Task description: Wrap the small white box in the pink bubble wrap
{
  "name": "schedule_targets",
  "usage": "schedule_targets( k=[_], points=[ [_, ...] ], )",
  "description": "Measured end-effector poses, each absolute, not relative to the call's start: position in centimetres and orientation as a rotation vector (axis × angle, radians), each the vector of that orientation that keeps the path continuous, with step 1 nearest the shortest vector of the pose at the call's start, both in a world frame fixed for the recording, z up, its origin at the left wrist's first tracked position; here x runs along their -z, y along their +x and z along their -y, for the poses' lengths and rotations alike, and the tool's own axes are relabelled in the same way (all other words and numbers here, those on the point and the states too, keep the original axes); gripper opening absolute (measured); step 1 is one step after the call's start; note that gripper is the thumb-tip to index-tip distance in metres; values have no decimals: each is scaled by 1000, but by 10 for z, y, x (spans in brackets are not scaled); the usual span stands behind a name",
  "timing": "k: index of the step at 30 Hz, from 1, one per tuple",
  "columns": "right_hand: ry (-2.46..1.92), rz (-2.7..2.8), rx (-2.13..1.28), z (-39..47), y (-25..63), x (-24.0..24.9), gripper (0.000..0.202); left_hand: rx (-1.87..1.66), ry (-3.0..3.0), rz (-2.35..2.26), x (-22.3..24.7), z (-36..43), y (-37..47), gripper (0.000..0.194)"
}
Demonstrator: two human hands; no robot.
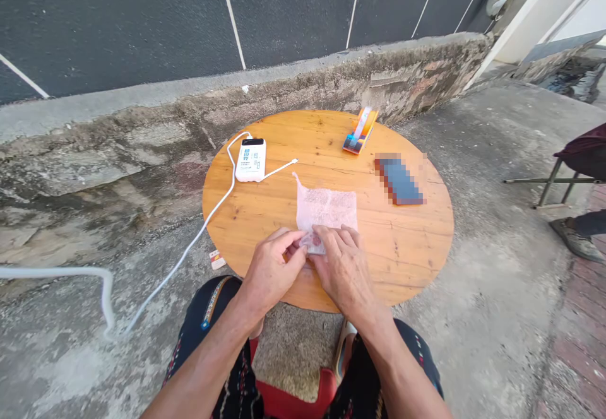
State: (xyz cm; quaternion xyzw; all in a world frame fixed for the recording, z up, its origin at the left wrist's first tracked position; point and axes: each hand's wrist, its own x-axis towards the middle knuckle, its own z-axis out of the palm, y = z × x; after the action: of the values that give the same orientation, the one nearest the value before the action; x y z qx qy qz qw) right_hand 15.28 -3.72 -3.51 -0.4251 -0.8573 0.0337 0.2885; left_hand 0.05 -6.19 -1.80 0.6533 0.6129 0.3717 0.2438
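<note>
A sheet of pinkish bubble wrap [326,207] lies on the round wooden table, its far left corner drawn out to a point. At its near edge is a small clear wrapped bundle [312,242]; what is inside cannot be made out. My left hand [277,264] pinches the bundle's left end between thumb and fingers. From the right, my right hand [343,261] grips the bundle, its fingers over the top and its thumb on the near side.
On the wooden table [265,217] lie a white power bank [250,160] with cables, a tape dispenser [360,132] and a pixelated dark flat object [401,180]. A white cord [175,267] trails off left. A small card [217,259] shows beside the table's edge. A seated person's leg [584,226] appears far right.
</note>
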Motion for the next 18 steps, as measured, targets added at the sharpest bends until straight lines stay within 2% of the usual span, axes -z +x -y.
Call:
schedule_targets(
  k=[18],
  points=[
    [-1050, 2261, -223, 31, 158, 39, 51, -561, 2455, -1256, 1, 40, -21, 26]
  ],
)
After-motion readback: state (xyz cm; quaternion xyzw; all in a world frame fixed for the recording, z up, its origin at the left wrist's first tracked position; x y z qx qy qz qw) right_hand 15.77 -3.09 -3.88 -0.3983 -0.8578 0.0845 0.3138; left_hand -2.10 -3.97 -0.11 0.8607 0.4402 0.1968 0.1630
